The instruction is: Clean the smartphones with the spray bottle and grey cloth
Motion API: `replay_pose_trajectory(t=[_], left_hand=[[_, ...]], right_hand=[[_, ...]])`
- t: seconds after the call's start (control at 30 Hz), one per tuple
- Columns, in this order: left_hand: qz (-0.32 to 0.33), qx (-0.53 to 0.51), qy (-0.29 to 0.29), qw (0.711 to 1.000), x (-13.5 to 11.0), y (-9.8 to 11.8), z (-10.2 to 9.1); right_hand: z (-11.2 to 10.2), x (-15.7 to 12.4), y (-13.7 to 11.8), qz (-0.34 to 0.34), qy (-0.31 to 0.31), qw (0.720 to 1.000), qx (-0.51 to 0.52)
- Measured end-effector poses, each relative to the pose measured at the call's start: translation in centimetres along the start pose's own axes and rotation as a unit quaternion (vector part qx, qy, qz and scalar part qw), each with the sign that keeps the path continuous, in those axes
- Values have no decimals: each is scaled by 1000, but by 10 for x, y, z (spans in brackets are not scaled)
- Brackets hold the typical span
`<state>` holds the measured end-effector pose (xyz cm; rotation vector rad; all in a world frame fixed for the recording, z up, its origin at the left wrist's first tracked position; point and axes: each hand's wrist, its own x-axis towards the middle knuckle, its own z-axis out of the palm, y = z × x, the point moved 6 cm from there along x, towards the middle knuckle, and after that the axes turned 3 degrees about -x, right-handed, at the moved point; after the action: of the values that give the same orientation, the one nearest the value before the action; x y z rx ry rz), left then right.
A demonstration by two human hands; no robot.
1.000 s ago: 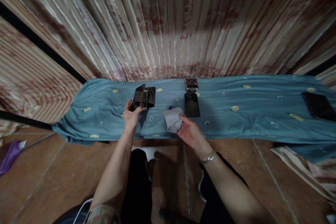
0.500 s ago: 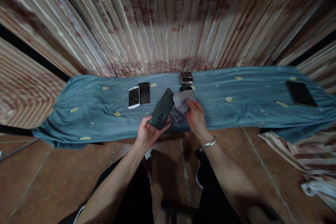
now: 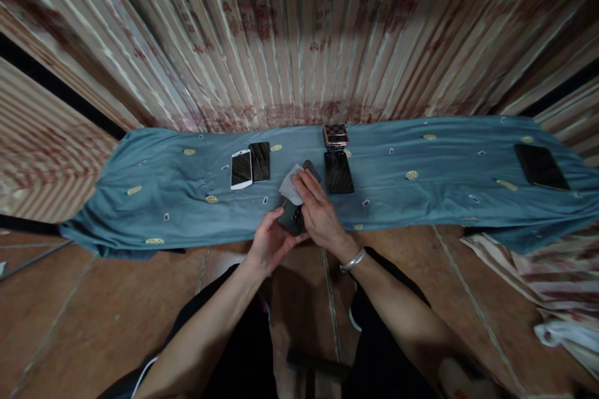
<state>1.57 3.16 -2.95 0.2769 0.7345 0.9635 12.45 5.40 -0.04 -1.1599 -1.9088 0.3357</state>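
My left hand (image 3: 270,243) grips the lower end of a dark green phone (image 3: 291,217), held just above the near edge of the blue cloth (image 3: 163,193). My right hand (image 3: 318,212) presses a pale grey wiping cloth (image 3: 289,184) onto that phone, fingers closed over it. Most of the phone is hidden under my right hand. A silver bracelet (image 3: 352,260) sits on my right wrist.
On the blue cloth lie a white phone (image 3: 241,169) and a black phone (image 3: 259,161) side by side, another black phone (image 3: 339,171) with a checkered small device (image 3: 336,135) behind it, and a dark phone (image 3: 540,166) far right. Striped curtains hang behind. Brown tiled floor below.
A second ago my left hand was at the two phones on the left. It has since taken up the dark green phone, and my right hand brought the grey cloth down onto it.
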Motion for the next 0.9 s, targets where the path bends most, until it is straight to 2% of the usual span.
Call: replay_pose_trajectory(t=[0.17, 0.3, 0.43, 0.63, 0.9], left_hand=[[32, -23, 37, 999, 1, 6, -1], [40, -9, 43, 998, 1, 8, -3], [12, 6, 15, 1000, -1, 3, -2], [-16, 18, -37, 999, -5, -8, 6], [-38, -3, -19, 999, -7, -12, 9]], right_hand=[[7, -8, -20, -61, -12, 998, 21], [8, -10, -24, -76, -21, 997, 11], [-1, -6, -16, -77, -21, 996, -27], [-14, 3, 10, -32, 12, 998, -49], [-24, 6, 23, -11, 34, 998, -53]])
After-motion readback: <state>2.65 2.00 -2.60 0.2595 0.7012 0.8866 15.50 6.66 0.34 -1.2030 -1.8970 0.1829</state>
